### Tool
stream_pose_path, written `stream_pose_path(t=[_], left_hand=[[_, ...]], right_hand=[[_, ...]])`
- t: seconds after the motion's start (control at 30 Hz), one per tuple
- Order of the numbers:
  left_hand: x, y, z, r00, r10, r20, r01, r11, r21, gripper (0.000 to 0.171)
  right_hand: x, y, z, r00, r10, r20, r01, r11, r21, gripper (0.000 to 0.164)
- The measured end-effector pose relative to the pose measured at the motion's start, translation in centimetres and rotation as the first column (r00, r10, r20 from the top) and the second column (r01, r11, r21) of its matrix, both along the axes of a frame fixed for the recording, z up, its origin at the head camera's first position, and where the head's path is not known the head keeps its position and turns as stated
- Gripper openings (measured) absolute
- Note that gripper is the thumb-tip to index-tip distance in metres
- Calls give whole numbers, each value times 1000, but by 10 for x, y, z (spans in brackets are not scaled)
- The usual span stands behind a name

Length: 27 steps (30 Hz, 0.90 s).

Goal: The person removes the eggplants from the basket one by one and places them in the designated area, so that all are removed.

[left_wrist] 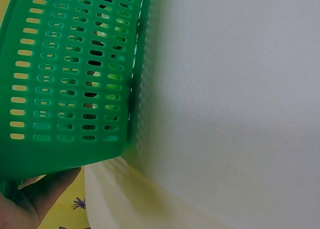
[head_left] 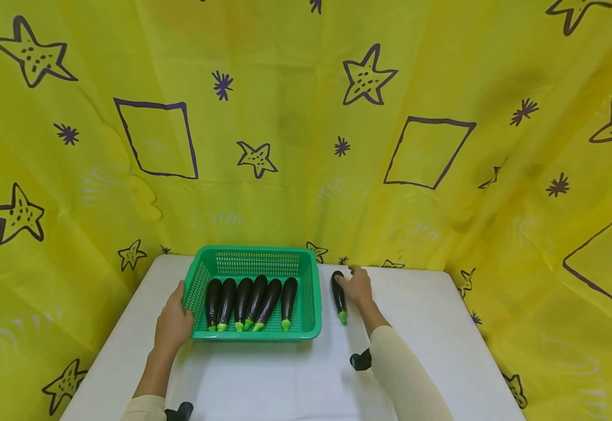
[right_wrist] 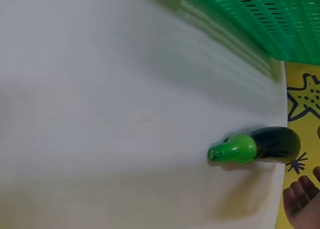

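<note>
A green plastic basket (head_left: 255, 336) stands on the white table, with several dark eggplants (head_left: 289, 304) lying side by side in it, green stems toward me. My left hand (head_left: 173, 321) grips the basket's left side at the rim; its thumb shows against the basket wall (left_wrist: 60, 156) in the left wrist view. To the right of the basket, a single eggplant (head_left: 339, 299) lies on the table, stem end nearest me. Beside its far end is my right hand (head_left: 359, 287), thumb overlapping it in the head view. The right wrist view shows loosely bent fingers (right_wrist: 300, 191) a little apart from that eggplant (right_wrist: 277, 144).
The white table (head_left: 421, 327) ends at a yellow curtain (head_left: 290, 204) with drawn stars, which hangs along the back and both sides. A dark device (head_left: 360, 360) is at the right wrist, another dark device (head_left: 180, 411) at the left wrist.
</note>
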<state>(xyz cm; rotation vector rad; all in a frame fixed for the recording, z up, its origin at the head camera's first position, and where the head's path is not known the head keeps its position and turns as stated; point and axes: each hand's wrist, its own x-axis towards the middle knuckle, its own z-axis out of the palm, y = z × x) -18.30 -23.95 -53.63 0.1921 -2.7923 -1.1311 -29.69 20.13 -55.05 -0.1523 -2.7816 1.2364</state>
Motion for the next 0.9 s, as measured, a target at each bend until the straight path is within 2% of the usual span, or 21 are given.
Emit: stream_pose_path(t=[0.27, 0.43, 0.7, 0.9], left_hand=[[-2, 1, 1, 1000, -3, -6, 3, 1000, 2, 72], [-3, 1, 2, 1000, -3, -4, 3, 1000, -3, 71], [-2, 1, 1, 1000, -7, 3, 7, 1000, 1, 71], [0, 1, 2, 1000, -6, 5, 6, 1000, -4, 71]], right_hand=[[-3, -5, 13, 994, 23, -107, -28, 998, -51, 56], [-2, -18, 21, 983, 77, -164, -96, 989, -111, 53], [5, -45, 28, 952, 182, -248, -234, 951, -201, 51], [5, -61, 32, 918, 266, -294, -343, 904, -254, 50]])
